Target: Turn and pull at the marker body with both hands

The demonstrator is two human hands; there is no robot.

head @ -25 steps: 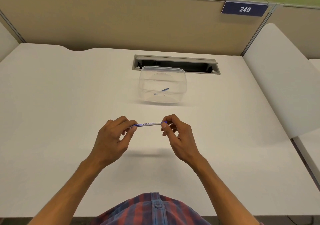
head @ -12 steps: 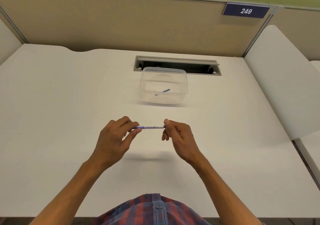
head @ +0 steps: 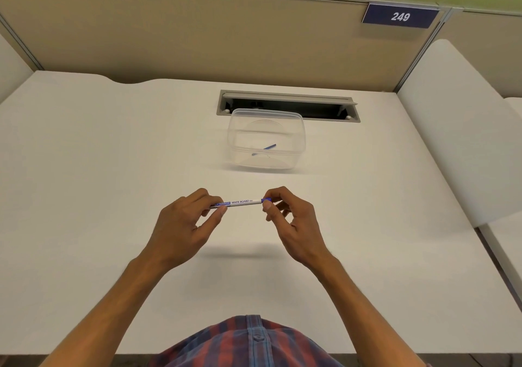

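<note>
A thin white and blue whiteboard marker (head: pixel 242 202) is held level above the white desk (head: pixel 99 197). My left hand (head: pixel 183 229) pinches its left end between thumb and fingers. My right hand (head: pixel 291 221) pinches the blue right end with thumb and forefinger. Farther back stands a clear plastic container (head: pixel 267 140) with a blue pen (head: pixel 264 149) lying inside it.
A grey cable slot (head: pixel 288 106) is set into the desk just behind the container. Beige partition walls close the back, with a blue sign reading 249 (head: pixel 400 16). A white side panel (head: pixel 463 129) stands at the right.
Both hands keep their hold on the marker and have barely shifted. The right thumb and forefinger have regripped the blue end.
</note>
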